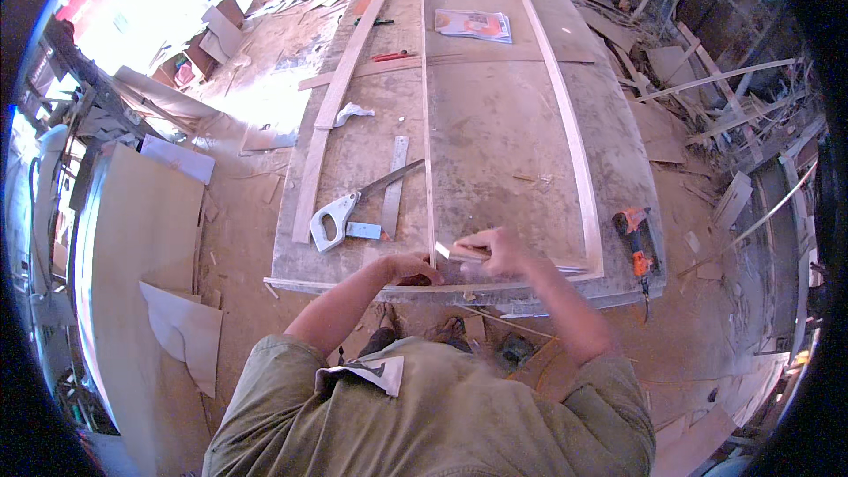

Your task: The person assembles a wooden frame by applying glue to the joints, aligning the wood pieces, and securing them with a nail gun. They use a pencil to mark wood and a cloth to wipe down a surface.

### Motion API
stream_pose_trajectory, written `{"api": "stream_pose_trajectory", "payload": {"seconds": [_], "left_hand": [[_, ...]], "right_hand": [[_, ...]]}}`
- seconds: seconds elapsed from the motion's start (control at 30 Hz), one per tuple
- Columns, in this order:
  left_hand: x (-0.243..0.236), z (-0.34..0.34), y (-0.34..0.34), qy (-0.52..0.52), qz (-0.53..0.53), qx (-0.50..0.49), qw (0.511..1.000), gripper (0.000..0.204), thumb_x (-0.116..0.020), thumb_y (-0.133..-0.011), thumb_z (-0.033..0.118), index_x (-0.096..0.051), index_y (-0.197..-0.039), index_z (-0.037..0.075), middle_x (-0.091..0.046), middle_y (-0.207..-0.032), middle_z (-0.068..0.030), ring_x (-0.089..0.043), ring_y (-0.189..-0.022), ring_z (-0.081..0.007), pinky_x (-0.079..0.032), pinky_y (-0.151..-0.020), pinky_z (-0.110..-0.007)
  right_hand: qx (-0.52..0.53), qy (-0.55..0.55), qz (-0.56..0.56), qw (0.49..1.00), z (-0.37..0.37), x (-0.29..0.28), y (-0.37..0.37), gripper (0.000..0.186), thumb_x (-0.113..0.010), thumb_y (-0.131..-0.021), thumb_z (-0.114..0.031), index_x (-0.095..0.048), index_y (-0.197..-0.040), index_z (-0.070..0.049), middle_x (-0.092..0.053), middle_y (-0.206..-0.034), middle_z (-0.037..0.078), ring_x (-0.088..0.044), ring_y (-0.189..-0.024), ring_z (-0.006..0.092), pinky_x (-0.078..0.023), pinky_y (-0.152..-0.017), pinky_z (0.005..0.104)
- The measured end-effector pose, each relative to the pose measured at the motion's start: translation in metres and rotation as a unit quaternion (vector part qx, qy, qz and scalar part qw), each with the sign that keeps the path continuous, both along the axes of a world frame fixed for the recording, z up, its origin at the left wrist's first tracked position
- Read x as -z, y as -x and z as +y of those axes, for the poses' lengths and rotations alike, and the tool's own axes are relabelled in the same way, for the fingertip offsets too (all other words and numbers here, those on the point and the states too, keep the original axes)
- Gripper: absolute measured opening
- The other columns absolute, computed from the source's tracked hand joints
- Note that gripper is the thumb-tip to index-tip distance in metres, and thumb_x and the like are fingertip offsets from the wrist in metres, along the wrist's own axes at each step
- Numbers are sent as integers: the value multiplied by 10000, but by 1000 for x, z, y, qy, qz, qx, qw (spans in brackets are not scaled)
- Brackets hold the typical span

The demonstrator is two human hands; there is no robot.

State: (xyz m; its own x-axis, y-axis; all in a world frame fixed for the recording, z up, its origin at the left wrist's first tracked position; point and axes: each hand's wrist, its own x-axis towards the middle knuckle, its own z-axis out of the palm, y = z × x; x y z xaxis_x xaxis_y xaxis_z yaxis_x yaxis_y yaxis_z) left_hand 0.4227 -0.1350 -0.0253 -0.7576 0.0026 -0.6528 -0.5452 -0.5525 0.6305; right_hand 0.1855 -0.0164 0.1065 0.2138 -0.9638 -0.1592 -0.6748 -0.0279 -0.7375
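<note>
My left hand (411, 270) curls at the near end of the long, thin, pale wooden strip (427, 124) that runs up the middle of the brown, stained worktop (495, 141); I can't tell whether its fingers are pinching the strip. My right hand (502, 252) pinches a short, pale wooden block (465, 253) just right of that near end.

Left of the strip lies a handsaw with a white handle (336, 222), its dark blade crossing a flat silver metal ruler (392, 212) and reaching up to the strip, so this side is crowded. A small light-blue block (364, 230) sits by the saw's handle. Well right of the strip, an orange-and-black power drill (635, 243) lies near the worktop's edge, beyond a second long pale wooden batten (565, 115).

Farther up on the strip's left are a crumpled white scrap (354, 113), a pale flat wooden board (353, 62) and a red-handled tool (393, 56). Right of its far part lies a stack of printed papers (473, 26).
</note>
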Motion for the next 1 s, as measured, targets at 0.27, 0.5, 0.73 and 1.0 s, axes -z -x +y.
{"api": "stream_pose_trajectory", "payload": {"seconds": [0.27, 0.5, 0.73, 1.0], "left_hand": [[6, -5, 14, 154, -122, 41, 980, 236, -812, -760, 259, -686, -813, 67, -601, -678, -24, -575, -557, -155, -499, -533, -305], [-11, -4, 24, 387, -116, 213, 890, 414, -724, -828, 377, -727, -829, -36, -692, -694, -160, -695, -580, -234, -558, -493, -389], [10, -6, 16, 575, -131, 231, 774, 687, -682, -780, 662, -715, -929, -8, -709, -862, -233, -696, -795, -382, -565, -764, -451], [-167, 40, -61, 545, 11, -79, 835, 284, -809, -802, 209, -664, -931, 2, -699, -899, -104, -671, -880, -169, -543, -777, -332]], "right_hand": [[113, 150, -182, 965, 3, -107, -3, 529, -865, -750, -198, -695, -1238, -84, -717, -1033, 97, -682, -935, 178, -547, -816, 322], [141, 222, -140, 955, 27, -112, 2, 526, -868, -730, -140, -699, -1224, -76, -715, -1033, 85, -672, -936, 168, -547, -814, 317], [174, 271, -148, 935, 49, -118, 7, 490, -849, -736, -124, -699, -1193, -29, -716, -1024, 92, -679, -942, 179, -536, -813, 315], [323, 295, -276, 856, 71, -136, 17, 437, -804, -806, -152, -642, -1183, 0, -705, -1013, 78, -668, -936, 179, -531, -830, 309]]}}
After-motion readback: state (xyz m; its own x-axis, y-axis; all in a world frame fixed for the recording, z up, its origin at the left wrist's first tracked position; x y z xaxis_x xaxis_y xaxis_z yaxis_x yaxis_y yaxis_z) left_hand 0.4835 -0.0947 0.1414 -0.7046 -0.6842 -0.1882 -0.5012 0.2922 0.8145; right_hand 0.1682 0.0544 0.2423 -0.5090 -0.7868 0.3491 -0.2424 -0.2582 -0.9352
